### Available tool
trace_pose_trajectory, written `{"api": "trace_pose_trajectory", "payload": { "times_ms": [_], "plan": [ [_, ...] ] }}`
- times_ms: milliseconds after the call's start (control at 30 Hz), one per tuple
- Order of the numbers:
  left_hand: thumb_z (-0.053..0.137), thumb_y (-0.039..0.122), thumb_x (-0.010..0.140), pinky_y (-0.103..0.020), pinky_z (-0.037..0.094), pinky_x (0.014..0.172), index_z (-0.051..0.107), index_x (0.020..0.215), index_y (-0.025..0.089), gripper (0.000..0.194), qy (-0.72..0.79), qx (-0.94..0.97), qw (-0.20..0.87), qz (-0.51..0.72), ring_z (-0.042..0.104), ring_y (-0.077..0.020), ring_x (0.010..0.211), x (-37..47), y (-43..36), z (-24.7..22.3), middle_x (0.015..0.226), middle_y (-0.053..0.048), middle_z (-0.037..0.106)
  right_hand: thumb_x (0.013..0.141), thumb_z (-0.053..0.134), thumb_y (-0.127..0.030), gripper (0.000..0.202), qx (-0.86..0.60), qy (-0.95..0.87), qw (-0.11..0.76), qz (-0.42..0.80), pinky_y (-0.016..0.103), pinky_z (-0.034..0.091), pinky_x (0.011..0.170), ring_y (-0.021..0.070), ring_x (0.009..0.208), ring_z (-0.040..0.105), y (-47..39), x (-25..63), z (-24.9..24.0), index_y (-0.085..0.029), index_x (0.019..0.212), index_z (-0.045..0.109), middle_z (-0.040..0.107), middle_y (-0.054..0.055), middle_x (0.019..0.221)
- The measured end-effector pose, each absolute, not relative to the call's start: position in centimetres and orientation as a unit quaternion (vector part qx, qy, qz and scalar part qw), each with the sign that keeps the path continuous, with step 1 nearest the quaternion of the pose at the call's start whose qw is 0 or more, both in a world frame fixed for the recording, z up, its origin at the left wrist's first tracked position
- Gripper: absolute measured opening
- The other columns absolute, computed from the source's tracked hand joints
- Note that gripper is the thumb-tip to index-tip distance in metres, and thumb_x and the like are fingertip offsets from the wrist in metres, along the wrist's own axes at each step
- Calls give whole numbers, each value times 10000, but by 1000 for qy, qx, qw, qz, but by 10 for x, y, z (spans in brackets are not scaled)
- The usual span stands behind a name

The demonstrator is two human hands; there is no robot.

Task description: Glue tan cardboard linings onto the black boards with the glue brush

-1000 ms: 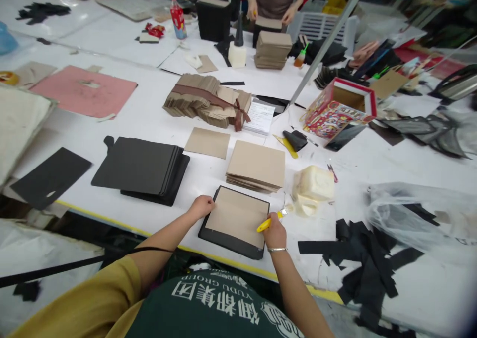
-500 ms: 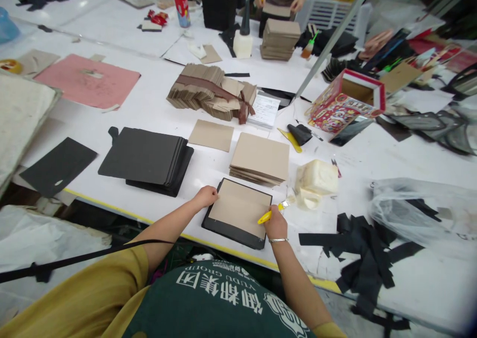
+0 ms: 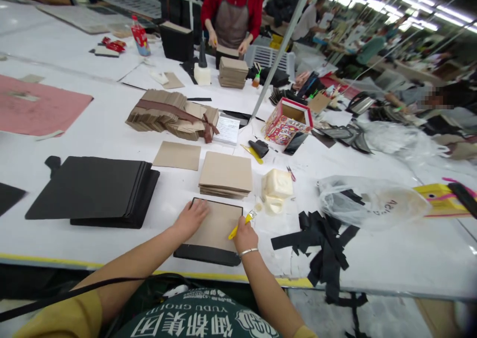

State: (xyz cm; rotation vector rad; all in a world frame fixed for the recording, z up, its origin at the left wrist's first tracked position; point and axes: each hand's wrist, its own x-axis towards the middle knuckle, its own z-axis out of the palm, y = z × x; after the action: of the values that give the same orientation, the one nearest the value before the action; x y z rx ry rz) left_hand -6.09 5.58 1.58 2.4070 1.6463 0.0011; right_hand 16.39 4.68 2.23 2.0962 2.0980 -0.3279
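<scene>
Beige board [image 3: 218, 223] on black panel [image 3: 207, 255] by counter's [image 3: 55, 242] near edge; left hand [image 3: 191, 220] flat on its left side, grip spread, probably steadying it; right hand [image 3: 246, 237] grip pinches yellow brush [image 3: 233, 232], bristles past board's right edge near cream container [image 3: 278, 184], likely sparing the surface.

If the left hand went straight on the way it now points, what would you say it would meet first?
Most likely the near edge of the stack of tan boards, just beyond the tan sheet under the left hand; its height is unclear, so it might pass over the top.
</scene>
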Motion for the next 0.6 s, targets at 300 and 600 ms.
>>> {"api": "trace_pose_trajectory", "payload": {
  "times_ms": [300, 600],
  "plan": [
    [403, 478, 812, -459, 118, 1059, 291, 1346, 109, 659, 528, 842, 83, 66, 150, -280, 1318, -45, 29, -24, 1424, -140, 234, 827, 428, -156, 206, 537, 806, -225, -103, 453, 383, 924, 250, 1183, 370, 30, 140, -24, -137, 1023, 491, 409, 149, 1278],
    [434, 435, 816, -435, 164, 1053, 366, 1311, 159, 570, 538, 834, 88, 86, 189, -269, 1308, -61, 16, -16, 1413, -112, 275, 839, 425, -285, 248, 577, 747, -269, -191, 397, 427, 890, 209, 1038, 520, 27, 159, -1, -147, 1031, 502, 571, 118, 1075]
  ]
}}
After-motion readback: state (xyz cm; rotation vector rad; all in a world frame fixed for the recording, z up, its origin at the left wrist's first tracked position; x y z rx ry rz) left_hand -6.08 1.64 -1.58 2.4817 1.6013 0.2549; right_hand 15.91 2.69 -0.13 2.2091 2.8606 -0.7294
